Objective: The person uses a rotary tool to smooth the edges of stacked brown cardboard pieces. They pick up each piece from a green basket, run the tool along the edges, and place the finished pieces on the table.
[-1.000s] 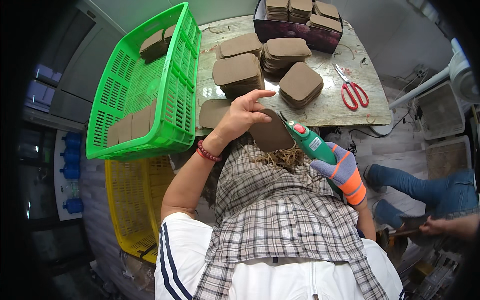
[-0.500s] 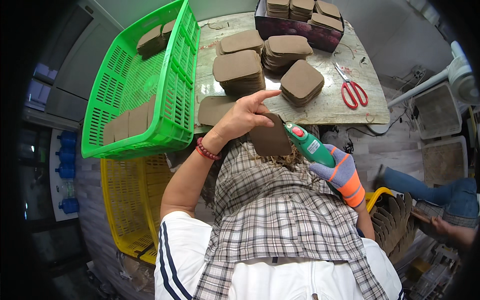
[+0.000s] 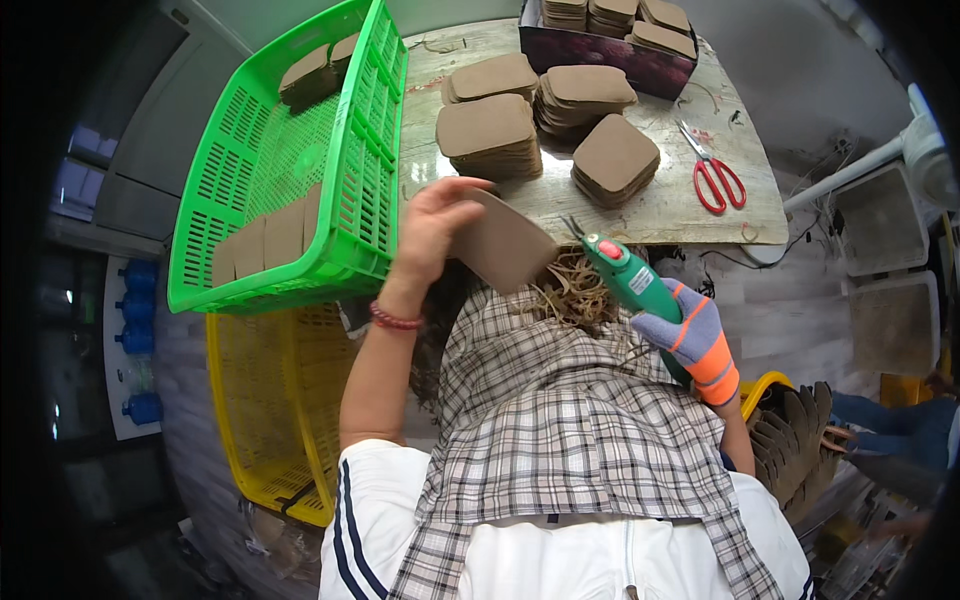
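My left hand (image 3: 432,228) is closed on one flat brown piece (image 3: 508,243) with rounded corners, pinching its upper left edge and holding it tilted over my lap. My right hand (image 3: 690,335), in a grey and orange glove, grips green electric scissors (image 3: 640,285) with a red button. Their blades point up and left, apart from the piece. Thin brown trimmings (image 3: 575,295) lie in a heap on my checked apron (image 3: 560,400). Beyond my hands, several stacks of similar pieces (image 3: 487,128) stand on the table (image 3: 700,225).
Red-handled scissors (image 3: 718,185) lie on the table's right side. A dark box (image 3: 600,58) of stacks stands at the back. A green crate (image 3: 345,215) holding pieces is at left, above a yellow crate (image 3: 225,400). At right, a person's hand (image 3: 838,438) is near another basket of pieces (image 3: 795,440).
My left hand has drawn the brown piece left, away from the electric scissors, and tilted it. My right hand has moved slightly right and down with the tool. The person at right has shifted.
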Action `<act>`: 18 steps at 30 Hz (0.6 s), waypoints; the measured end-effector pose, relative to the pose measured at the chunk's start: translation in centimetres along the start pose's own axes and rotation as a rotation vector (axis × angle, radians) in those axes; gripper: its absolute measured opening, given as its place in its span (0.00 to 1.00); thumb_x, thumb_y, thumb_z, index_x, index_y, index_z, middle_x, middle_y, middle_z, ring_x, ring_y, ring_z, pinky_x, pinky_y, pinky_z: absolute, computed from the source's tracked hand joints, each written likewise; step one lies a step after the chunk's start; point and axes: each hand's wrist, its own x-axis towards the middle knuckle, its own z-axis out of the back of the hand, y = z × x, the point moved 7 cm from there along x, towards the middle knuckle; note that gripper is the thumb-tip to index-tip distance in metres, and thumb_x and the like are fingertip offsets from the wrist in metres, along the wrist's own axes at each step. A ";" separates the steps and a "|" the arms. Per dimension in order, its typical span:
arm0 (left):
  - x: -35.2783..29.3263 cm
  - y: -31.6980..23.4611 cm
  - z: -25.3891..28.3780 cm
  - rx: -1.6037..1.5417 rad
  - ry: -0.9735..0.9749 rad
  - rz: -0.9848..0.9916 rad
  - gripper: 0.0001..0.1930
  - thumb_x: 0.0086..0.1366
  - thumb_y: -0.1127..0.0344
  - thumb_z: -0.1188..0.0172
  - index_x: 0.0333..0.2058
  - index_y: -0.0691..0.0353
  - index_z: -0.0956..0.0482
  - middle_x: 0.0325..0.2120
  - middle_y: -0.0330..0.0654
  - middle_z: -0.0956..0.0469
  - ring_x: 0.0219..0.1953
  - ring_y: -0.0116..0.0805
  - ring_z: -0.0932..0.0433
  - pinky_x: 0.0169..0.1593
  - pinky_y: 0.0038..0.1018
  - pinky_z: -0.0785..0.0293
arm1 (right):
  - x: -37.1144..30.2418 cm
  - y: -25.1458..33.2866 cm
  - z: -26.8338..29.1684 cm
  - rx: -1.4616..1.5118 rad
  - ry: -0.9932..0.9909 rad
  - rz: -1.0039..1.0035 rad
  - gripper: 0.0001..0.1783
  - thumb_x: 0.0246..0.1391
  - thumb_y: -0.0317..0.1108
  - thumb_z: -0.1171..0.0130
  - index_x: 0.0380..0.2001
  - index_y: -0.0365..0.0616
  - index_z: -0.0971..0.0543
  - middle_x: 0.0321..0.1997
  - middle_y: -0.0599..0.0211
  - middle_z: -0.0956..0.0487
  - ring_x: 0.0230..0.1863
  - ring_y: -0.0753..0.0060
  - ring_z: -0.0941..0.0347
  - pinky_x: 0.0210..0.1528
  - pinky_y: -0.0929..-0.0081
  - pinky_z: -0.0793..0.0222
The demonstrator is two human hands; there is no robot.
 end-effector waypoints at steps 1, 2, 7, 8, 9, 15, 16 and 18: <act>0.1 0.6 3.2 -0.018 -0.186 -0.086 0.13 0.59 0.80 0.46 0.43 0.67 0.26 0.34 0.40 0.21 0.35 0.24 0.23 0.42 0.20 0.27 | -0.1 -0.2 0.2 -0.001 -0.014 0.019 0.26 0.44 0.36 0.31 0.45 0.36 0.26 0.31 0.70 0.21 0.29 0.86 0.28 0.31 0.85 0.31; 0.2 1.5 5.6 -0.003 -0.281 -0.085 0.11 0.60 0.79 0.47 0.42 0.68 0.26 0.34 0.41 0.21 0.35 0.24 0.24 0.41 0.20 0.27 | 0.2 -0.4 0.4 -0.002 -0.025 0.045 0.25 0.44 0.36 0.31 0.45 0.36 0.26 0.31 0.70 0.21 0.29 0.86 0.28 0.31 0.85 0.31; 1.8 5.5 11.2 0.408 -0.652 -0.202 0.13 0.57 0.79 0.45 0.43 0.69 0.27 0.38 0.47 0.22 0.40 0.36 0.24 0.46 0.29 0.29 | 0.8 -0.9 0.8 -0.037 -0.066 0.102 0.24 0.44 0.36 0.32 0.43 0.35 0.25 0.30 0.70 0.21 0.29 0.86 0.28 0.31 0.85 0.31; 1.3 4.4 10.1 0.711 -0.685 -0.155 0.16 0.54 0.80 0.45 0.43 0.69 0.26 0.41 0.52 0.24 0.44 0.45 0.26 0.50 0.34 0.32 | 0.7 -0.9 1.0 -0.036 -0.075 0.110 0.24 0.44 0.37 0.32 0.43 0.36 0.25 0.30 0.70 0.21 0.29 0.86 0.28 0.31 0.84 0.31; 1.3 4.4 9.6 0.996 -0.661 -0.184 0.18 0.52 0.80 0.47 0.45 0.68 0.26 0.43 0.53 0.27 0.49 0.49 0.30 0.53 0.37 0.36 | 0.5 -0.9 1.2 -0.036 -0.083 0.119 0.24 0.44 0.37 0.32 0.43 0.36 0.25 0.30 0.70 0.21 0.29 0.86 0.28 0.31 0.84 0.31; 2.8 -3.1 1.8 1.436 -0.593 -0.642 0.22 0.54 0.72 0.44 0.50 0.64 0.29 0.47 0.47 0.29 0.55 0.45 0.36 0.57 0.41 0.41 | 0.9 -2.4 2.0 -0.055 -0.130 0.140 0.20 0.45 0.34 0.33 0.41 0.37 0.25 0.27 0.73 0.23 0.24 0.87 0.31 0.27 0.85 0.34; 4.6 -3.6 1.6 1.439 -0.537 -0.651 0.23 0.54 0.71 0.43 0.51 0.63 0.29 0.47 0.47 0.29 0.55 0.45 0.36 0.57 0.41 0.41 | 0.8 -2.1 2.0 -0.093 -0.158 0.170 0.21 0.45 0.34 0.33 0.41 0.37 0.25 0.26 0.73 0.23 0.24 0.87 0.31 0.27 0.85 0.34; 8.1 -3.2 1.6 1.488 -0.417 -0.649 0.27 0.52 0.68 0.39 0.53 0.61 0.31 0.47 0.46 0.28 0.55 0.46 0.36 0.58 0.40 0.41 | 0.5 -2.0 2.4 -0.087 -0.163 0.118 0.25 0.43 0.43 0.30 0.41 0.39 0.23 0.26 0.67 0.20 0.25 0.83 0.28 0.29 0.81 0.31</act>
